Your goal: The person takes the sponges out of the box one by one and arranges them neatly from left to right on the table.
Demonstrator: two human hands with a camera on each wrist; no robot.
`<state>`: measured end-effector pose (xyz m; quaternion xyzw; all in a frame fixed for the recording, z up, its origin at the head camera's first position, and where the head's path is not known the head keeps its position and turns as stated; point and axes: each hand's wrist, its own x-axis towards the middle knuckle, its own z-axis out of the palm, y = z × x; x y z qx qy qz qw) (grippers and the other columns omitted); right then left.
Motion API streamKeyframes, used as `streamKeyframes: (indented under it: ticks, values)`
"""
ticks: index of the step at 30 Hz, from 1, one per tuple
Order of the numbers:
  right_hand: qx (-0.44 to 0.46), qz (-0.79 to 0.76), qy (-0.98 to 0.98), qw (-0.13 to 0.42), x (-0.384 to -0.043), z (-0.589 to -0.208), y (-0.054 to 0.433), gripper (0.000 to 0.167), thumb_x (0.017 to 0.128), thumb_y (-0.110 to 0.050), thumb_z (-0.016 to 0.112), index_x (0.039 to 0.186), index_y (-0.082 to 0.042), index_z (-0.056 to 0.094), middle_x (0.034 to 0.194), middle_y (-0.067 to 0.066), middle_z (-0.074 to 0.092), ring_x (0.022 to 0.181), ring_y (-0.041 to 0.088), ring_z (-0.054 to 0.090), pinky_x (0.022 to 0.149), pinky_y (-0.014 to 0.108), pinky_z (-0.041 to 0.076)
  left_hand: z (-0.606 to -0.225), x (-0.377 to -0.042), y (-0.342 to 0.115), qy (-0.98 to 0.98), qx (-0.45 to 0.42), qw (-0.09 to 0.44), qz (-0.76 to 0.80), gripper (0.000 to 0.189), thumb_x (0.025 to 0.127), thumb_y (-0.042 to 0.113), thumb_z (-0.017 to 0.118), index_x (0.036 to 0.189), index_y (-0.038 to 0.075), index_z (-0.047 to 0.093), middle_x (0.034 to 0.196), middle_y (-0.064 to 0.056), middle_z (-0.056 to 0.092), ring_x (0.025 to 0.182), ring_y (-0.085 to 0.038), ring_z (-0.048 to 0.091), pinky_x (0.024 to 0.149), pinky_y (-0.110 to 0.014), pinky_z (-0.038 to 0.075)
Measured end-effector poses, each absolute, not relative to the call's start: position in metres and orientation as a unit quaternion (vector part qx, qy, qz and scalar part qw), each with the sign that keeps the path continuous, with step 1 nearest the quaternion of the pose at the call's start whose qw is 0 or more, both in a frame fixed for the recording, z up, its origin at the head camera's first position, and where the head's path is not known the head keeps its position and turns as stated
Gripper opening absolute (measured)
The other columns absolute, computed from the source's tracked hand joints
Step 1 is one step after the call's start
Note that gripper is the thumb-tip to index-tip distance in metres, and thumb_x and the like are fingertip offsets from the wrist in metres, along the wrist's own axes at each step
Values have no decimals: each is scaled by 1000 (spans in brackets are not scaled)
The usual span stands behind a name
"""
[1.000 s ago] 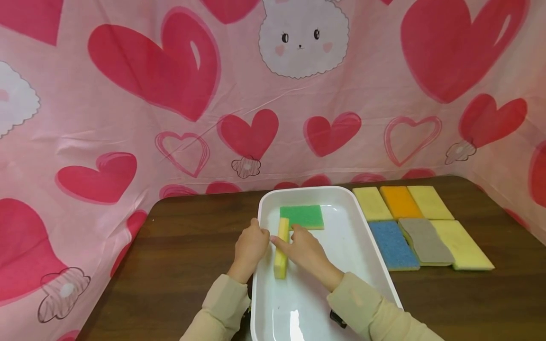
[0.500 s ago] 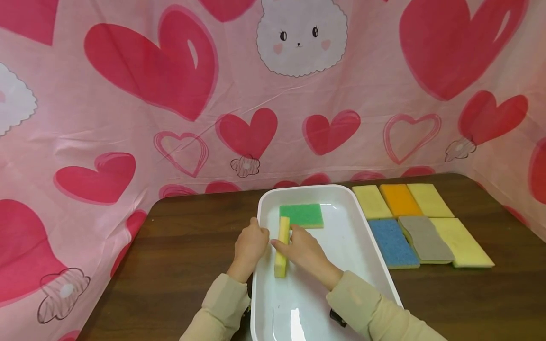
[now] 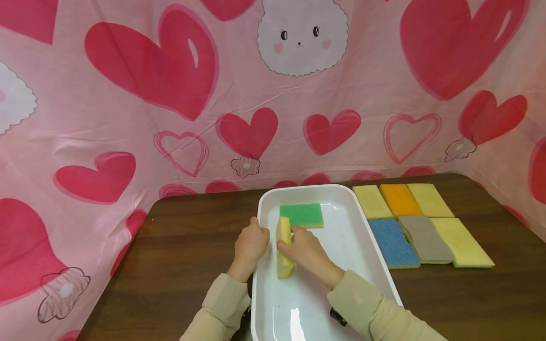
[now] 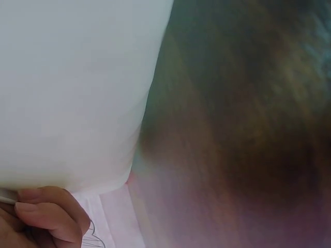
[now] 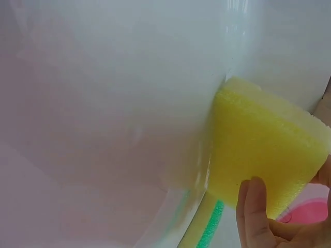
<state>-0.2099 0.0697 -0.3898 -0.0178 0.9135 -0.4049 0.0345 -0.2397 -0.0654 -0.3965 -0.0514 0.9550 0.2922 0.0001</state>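
Inside the white tray (image 3: 330, 289) a yellow sponge (image 3: 283, 266) stands on its long edge, slightly tilted. My right hand (image 3: 308, 251) pinches this sponge between thumb and fingers; in the right wrist view the fingers (image 5: 254, 206) lie against its broad yellow face. The sponge's lower edge meets the glossy tray floor. My left hand (image 3: 250, 242) grips the tray's left rim, its fingers (image 4: 51, 217) curled at the rim in the left wrist view. Behind the held sponge, a green-topped sponge (image 3: 303, 214) lies flat near the tray's far end.
Right of the tray, several sponges lie in two rows on the dark wooden table (image 3: 192, 237), among them an orange one (image 3: 401, 200), a blue one (image 3: 393, 244) and a grey wavy one (image 3: 426, 239). A pink heart-print cloth (image 3: 256, 94) hangs behind.
The yellow sponge has tilted in my right hand, so it looks wider from above. My right thumb has shifted slightly rightward. The left hand keeps its place on the rim.
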Motion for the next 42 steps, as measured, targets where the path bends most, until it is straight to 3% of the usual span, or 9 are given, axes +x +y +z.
streamKeyframes:
  ticks: [14, 23, 35, 42]
  values:
    - [-9, -422, 906, 39, -208, -387, 71, 20, 77, -18, 61, 88, -1, 58, 71, 7, 59, 58, 15, 54, 53, 25, 42, -398, -242, -65, 954, -55, 13, 295, 34, 90, 16, 44, 116, -5, 48, 91, -26, 66, 75, -33, 65, 65, -47, 50]
    - [0, -426, 904, 38, -207, -386, 71, 24, 75, -18, 60, 91, 0, 59, 71, 7, 60, 56, 15, 54, 50, 25, 42, -397, -241, -65, 951, -51, 10, 305, 29, 90, 14, 45, 111, -5, 48, 85, -25, 65, 73, -34, 64, 61, -46, 50]
    - [10, -405, 914, 32, -208, -382, 74, 40, 81, -25, 57, 111, 1, 59, 76, 7, 61, 61, 17, 53, 55, 26, 40, -397, -241, -64, 950, -58, 8, 306, 28, 88, 13, 46, 109, -4, 49, 87, -25, 65, 74, -35, 64, 61, -47, 50]
    - [18, -395, 918, 15, -210, -378, 76, 41, 83, -29, 57, 113, -1, 60, 86, 9, 65, 67, 19, 55, 59, 28, 41, -398, -241, -63, 952, -56, -7, 301, 26, 87, 13, 46, 106, -4, 50, 88, -27, 66, 76, -38, 65, 64, -50, 50]
